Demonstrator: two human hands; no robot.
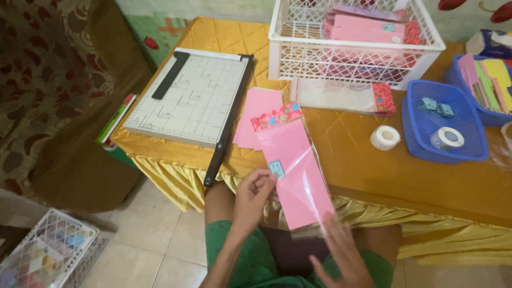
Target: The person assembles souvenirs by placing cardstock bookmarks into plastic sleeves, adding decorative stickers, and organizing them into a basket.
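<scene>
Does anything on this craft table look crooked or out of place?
Nothing is spilled or damaged. The paper cutter sits askew, its black arm poking past the table edge. The pink packet held by the left hand and right hand also hangs off the edge.

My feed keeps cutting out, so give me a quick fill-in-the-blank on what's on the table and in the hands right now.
1. Both hands hold a clear sleeve with a ____ card inside.
2. The left hand pinches the sleeve beside a small ____ sticker.
3. The paper cutter lies to the ____ of the white basket in the picture.
4. One tape roll sits on the table; another sits in a ____ tray.

Missing words: pink; blue; left; blue
</scene>
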